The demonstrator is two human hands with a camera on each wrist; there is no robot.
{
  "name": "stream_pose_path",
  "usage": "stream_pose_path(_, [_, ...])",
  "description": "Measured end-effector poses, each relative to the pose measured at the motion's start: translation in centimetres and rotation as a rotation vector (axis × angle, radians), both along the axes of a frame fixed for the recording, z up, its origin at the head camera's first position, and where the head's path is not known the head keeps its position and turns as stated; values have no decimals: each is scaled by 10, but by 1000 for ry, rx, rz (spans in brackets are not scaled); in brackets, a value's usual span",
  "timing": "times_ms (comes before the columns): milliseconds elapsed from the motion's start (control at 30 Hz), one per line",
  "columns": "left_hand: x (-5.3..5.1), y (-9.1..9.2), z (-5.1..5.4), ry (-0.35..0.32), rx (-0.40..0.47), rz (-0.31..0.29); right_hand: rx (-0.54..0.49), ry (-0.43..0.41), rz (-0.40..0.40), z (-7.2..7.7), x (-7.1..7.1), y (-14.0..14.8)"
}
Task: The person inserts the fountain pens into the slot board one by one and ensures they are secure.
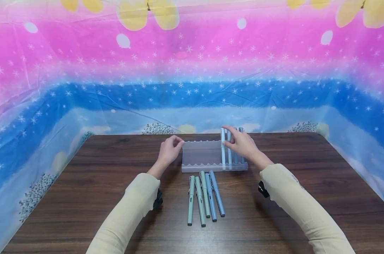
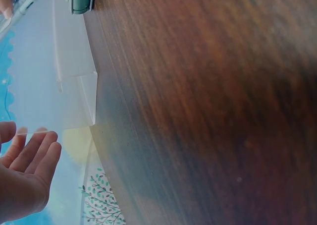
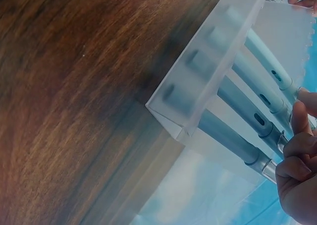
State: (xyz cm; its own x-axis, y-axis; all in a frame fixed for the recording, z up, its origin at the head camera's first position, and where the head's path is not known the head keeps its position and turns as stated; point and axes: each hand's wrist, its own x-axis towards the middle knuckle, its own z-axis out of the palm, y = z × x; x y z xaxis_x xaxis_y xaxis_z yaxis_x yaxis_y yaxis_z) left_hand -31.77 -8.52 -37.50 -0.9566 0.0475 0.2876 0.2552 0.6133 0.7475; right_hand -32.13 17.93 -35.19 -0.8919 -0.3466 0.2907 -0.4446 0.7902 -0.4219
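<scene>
A frosted clear pen rack with notched edges stands on the table. Several pens in light to darker blue lean in its right part, such as a dark blue one. My left hand pinches the rack's left edge near the top corner; the left wrist view shows that edge between thumb and fingers. With thumb and index finger my right hand holds the upper part of the leftmost racked pen, a pale blue one. Its other fingers are curled near the neighbouring pens.
In front of the rack lie three green pens and two blue pens, side by side with caps towards the rack. The brown wooden table reaches back to a printed cloth that surrounds it on three sides.
</scene>
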Motion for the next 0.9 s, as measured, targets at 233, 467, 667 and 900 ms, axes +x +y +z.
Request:
stream_pose_path(233, [0,0,0,-7,9,1,-22,36,-1,-1,1,1])
stream_pose_path(467, [0,0,0,-12,8,2,-75,155,32,-8,9,5])
stream_pose_path(667, [1,1,2,-6,8,5,-96,195,85,-17,21,5])
stream_pose_path(900, [1,0,1,-4,7,5,-53,140,146,-25,37,1])
